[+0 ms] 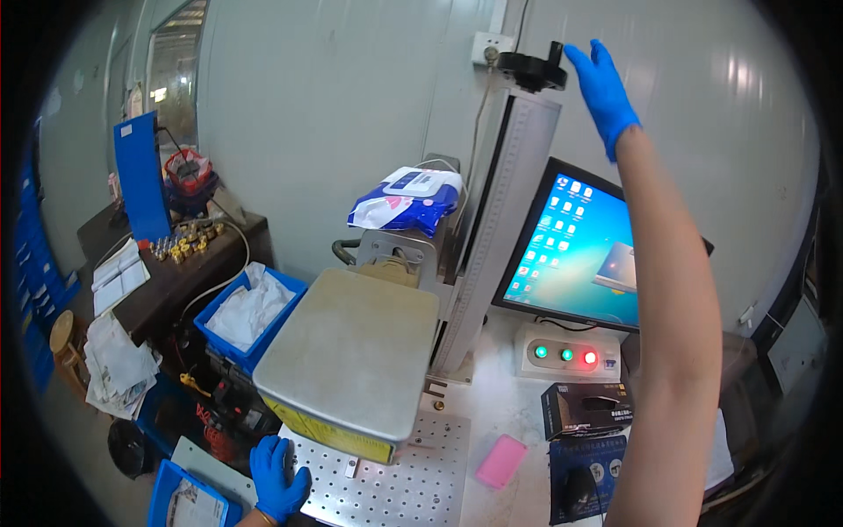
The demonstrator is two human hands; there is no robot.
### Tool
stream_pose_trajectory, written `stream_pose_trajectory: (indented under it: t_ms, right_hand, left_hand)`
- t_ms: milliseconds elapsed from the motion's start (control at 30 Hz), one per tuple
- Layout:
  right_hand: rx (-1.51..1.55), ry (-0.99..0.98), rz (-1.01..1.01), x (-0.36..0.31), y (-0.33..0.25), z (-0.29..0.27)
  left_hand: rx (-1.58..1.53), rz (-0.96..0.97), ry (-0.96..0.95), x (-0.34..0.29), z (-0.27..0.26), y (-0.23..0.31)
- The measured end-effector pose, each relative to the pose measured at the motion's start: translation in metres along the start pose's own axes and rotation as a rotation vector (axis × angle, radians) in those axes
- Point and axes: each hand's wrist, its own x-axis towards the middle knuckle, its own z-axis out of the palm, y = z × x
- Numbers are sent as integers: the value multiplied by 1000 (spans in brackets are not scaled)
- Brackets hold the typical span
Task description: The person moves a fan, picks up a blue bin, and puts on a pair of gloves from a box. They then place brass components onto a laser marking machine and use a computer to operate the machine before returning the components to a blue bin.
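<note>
My right hand (pixel 604 95), in a blue glove, is raised high beside the black handwheel (pixel 531 70) on top of a scaled metal column (pixel 505 202). Its fingers are stretched out and apart, close to the wheel's upright crank knob; whether they touch it I cannot tell. Low on the left, my left hand (pixel 279 483), also gloved in blue, lies at the left edge of the perforated metal plate (pixel 386 483). Its fingers are extended with the thumb apart, and nothing shows in it. Over the plate hangs the machine's box-shaped beige head (pixel 351 351), joined to the column.
Right of the plate are a pink block (pixel 501 461), a black box (pixel 584 409), a mouse (pixel 580 492), a control box (pixel 566 353) with lit buttons and a monitor (pixel 571 246). A wipes pack (pixel 408 198) sits behind the head. Blue bins (pixel 294 285) stand left.
</note>
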Motion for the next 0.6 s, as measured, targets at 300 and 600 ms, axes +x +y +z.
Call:
stream_pose_trajectory:
  t_ms: [300, 600]
  right_hand:
    - [296, -187, 431, 43, 17, -12]
    - [-349, -456, 204, 72, -11, 26]
  left_hand:
    - [-5, -71, -58, 11, -14, 28]
    - [14, -127, -115, -14, -14, 19]
